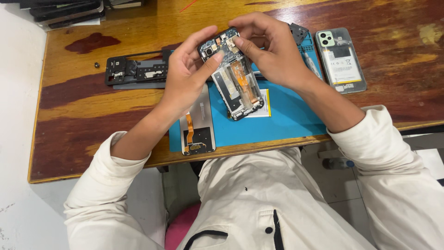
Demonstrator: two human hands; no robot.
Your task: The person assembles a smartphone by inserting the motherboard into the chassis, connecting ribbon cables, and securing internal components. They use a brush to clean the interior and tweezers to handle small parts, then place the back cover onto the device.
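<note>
An opened phone [233, 83] with its back removed is tilted above the blue mat [286, 115], its circuit board and orange flex cable showing. My left hand [185, 76] grips its upper left edge, thumb on the board near the camera. My right hand [268, 46] holds the top right corner, fingers pinching at the board. A white battery [264, 104] lies on the mat beneath the phone.
A detached screen panel [198, 127] with an orange ribbon lies at the mat's left. A black plastic frame [134, 71] rests on the wooden desk [83, 106]. Another phone with a clear back [341, 60] lies at the right. A small screw [96, 65] sits far left.
</note>
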